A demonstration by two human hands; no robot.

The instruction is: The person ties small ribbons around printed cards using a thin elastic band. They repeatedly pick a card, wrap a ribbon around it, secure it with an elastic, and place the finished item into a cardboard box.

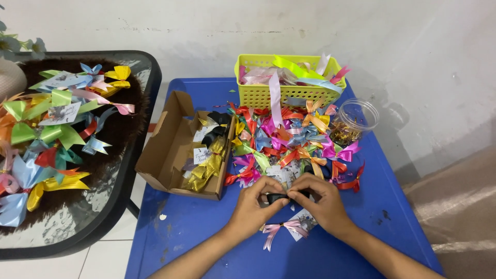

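Note:
My left hand point(253, 204) and my right hand point(318, 199) meet over the blue table point(206, 227), both pinching a small black ribbon piece point(281, 197) between thumbs and fingertips. Just below my hands lies a pale pink ribbon bow point(281, 228) on a small card. Beyond my fingers spreads a heap of colourful ribbon bows point(289, 139).
A yellow plastic basket point(268, 93) with ribbons stands at the back. A clear plastic jar point(354, 121) lies right of the heap. An open cardboard box point(173, 150) holds gold and black bows. On the left, a dark round table point(132, 155) carries several more bows.

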